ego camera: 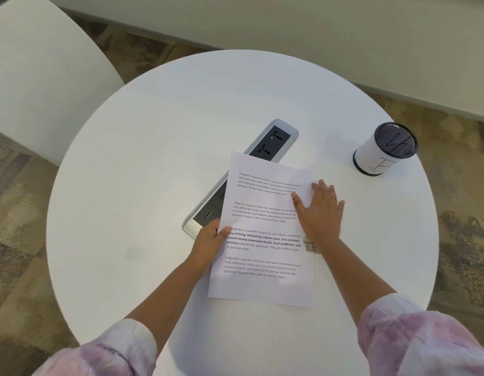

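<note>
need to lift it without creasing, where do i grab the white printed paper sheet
Likely its left long edge, coming from the left: the white printed paper sheet lies flat on the white round table, and the left hand pinches it there.

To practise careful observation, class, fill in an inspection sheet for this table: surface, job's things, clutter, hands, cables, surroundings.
Surface: round white table with a socket panel set into it.
Job's things: printed sheet, partly covering the socket panel; small metal clip at its right edge.
Clutter: mesh pen cup with a paper label, apart from the sheet.
Hands: left hand pinches the sheet's left edge; right hand rests flat on its right edge.
Cables: nothing seen.
Surroundings: white chair, patterned carpet.
</note>
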Demonstrator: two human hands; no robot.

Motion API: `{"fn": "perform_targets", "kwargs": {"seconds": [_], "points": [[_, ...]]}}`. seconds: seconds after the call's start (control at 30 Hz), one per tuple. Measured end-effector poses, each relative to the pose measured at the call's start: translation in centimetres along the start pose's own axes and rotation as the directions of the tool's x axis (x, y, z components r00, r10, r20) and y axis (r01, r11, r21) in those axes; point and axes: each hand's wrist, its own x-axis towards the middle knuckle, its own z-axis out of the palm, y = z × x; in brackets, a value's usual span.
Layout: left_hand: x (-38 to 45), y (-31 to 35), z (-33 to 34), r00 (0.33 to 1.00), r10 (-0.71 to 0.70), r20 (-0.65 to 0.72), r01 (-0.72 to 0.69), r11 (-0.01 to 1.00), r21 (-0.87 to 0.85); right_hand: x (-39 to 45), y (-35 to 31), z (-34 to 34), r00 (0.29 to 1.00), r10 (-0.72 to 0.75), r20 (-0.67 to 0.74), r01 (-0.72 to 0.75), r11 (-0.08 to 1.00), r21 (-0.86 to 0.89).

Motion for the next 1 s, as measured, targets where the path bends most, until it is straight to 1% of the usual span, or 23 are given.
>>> {"fn": "perform_targets", "kwargs": {"seconds": [0.2, 0.27, 0.3, 0.37, 0.47, 0.53, 0.63, 0.77, 0.93, 1.0], "points": [[0.1, -0.2, 0.0, 1.0, 0.006, 0.007, -0.006, 1.0, -0.011, -0.1, -0.4, -0.6, 0.998, 0.005, 0.062, -0.001, 0.998, -0.066], [0.1, -0.2, 0.0, 1.0, 0.003, 0.013, -0.003, 1.0, -0.009, -0.1, -0.6, -0.8, 0.997, 0.013, 0.076, -0.009, 0.998, -0.059], [0.1, -0.2, 0.0, 1.0, 0.003, 0.016, -0.003, 1.0, -0.008, -0.1, -0.8, -0.9, 0.997, 0.027, 0.073, -0.025, 0.999, -0.026], [0.1, -0.1, 0.0, 1.0, 0.0, 0.019, 0.0, 1.0, -0.015, -0.1, -1.1, -1.2, 0.996, 0.072, 0.058, -0.077, 0.992, 0.099], [0.0, 0.0, -0.1, 1.0, -0.009, 0.021, 0.01, 1.0, -0.027, -0.2, -1.2, -1.9, 0.99, 0.129, 0.065, -0.142, 0.946, 0.291], [0.0, 0.0, -0.2, 1.0, -0.011, 0.025, 0.012, 1.0, -0.025, -0.4, -0.7, -2.4, 0.989, 0.135, 0.063, -0.149, 0.911, 0.385], [0.0, -0.1, -0.2, 1.0, -0.013, 0.022, 0.013, 0.999, -0.031, -1.1, 0.6, -3.5, 0.993, 0.116, 0.03, -0.116, 0.873, 0.474], [0.0, -0.1, -0.2, 1.0, -0.022, 0.022, 0.022, 0.999, -0.035, -2.4, 1.9, -4.7, 0.987, 0.148, 0.057, -0.155, 0.82, 0.551], [-0.1, 0.2, -0.1, 0.999, -0.019, 0.026, 0.02, 0.999, -0.03, -4.8, 2.6, -4.8, 0.969, 0.238, 0.062, -0.231, 0.798, 0.556], [-0.2, 0.2, 0.0, 0.999, -0.022, 0.024, 0.023, 0.999, -0.032, -5.5, 2.8, -4.5, 0.96, 0.26, 0.1, -0.271, 0.788, 0.553]]}}
